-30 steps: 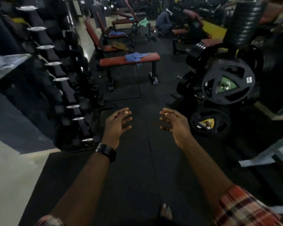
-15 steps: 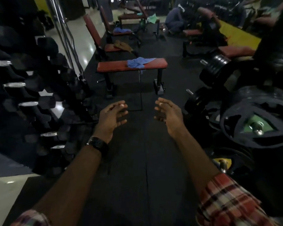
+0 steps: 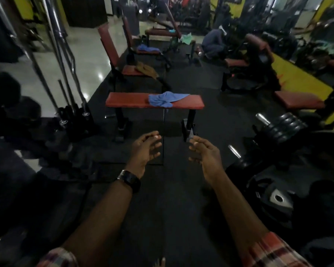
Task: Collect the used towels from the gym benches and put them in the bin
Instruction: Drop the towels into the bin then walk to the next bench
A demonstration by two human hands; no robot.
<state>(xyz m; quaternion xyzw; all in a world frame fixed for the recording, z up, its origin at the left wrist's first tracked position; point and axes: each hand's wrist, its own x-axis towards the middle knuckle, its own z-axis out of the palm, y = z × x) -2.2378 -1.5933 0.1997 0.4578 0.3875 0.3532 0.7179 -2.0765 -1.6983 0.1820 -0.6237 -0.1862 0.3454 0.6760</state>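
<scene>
A crumpled blue towel (image 3: pixel 165 99) lies on the flat red bench (image 3: pixel 127 100) straight ahead. Behind it, a brown towel (image 3: pixel 146 68) lies on the seat of an upright red bench (image 3: pixel 130 71). Farther back, another blue towel (image 3: pixel 147 48) rests on a second seat, and a green towel (image 3: pixel 187 38) hangs off a far bench. My left hand (image 3: pixel 146 151) and my right hand (image 3: pixel 205 153) are held out in front of me, below the near bench, fingers loosely curled and holding nothing. No bin is in sight.
Dumbbell racks (image 3: pixel 12 112) and leaning barbells (image 3: pixel 66 60) line the left side. Stacked weight plates (image 3: pixel 285 130) crowd the right. A person crouches at the back (image 3: pixel 213 45). More red benches (image 3: pixel 297 101) stand to the right. Black rubber flooring (image 3: pixel 166 199) runs forward between them.
The view has advanced toward the flat red bench, which now looks larger and closer. Both hands stay held out in front, still holding nothing.
</scene>
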